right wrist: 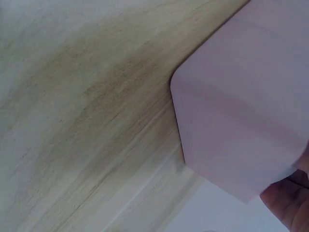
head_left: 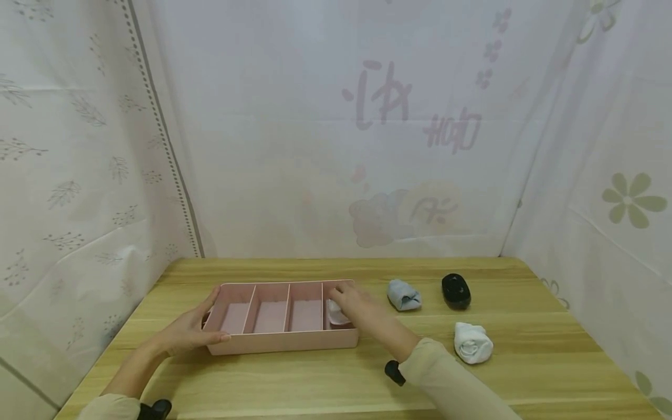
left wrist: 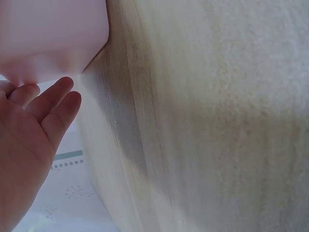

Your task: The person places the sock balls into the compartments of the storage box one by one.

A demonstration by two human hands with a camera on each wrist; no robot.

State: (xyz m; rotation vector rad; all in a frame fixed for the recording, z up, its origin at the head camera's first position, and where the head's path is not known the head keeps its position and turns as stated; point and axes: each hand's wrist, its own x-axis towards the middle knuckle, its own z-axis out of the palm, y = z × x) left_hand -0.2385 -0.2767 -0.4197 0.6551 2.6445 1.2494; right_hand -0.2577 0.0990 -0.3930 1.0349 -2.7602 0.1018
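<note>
A pink storage box point(head_left: 283, 340) with several compartments in a row lies on the wooden table. My left hand point(head_left: 187, 331) holds its left end, thumb along the front wall and fingers at the back corner. In the left wrist view, the fingertips point(left wrist: 63, 86) meet the box's end wall. My right hand point(head_left: 359, 306) reaches down into the rightmost compartment, its fingers on a white rolled cloth point(head_left: 336, 314). The hand hides part of that roll. In the right wrist view, the box's outer wall point(right wrist: 236, 106) covers most of the fingers.
Right of the box lie a grey-blue rolled cloth point(head_left: 403, 295), a glossy black mouse-shaped object point(head_left: 456, 291) and another white rolled cloth point(head_left: 473, 343). Patterned white curtains point(head_left: 273, 146) enclose the wooden table point(head_left: 294, 385) at the back and both sides.
</note>
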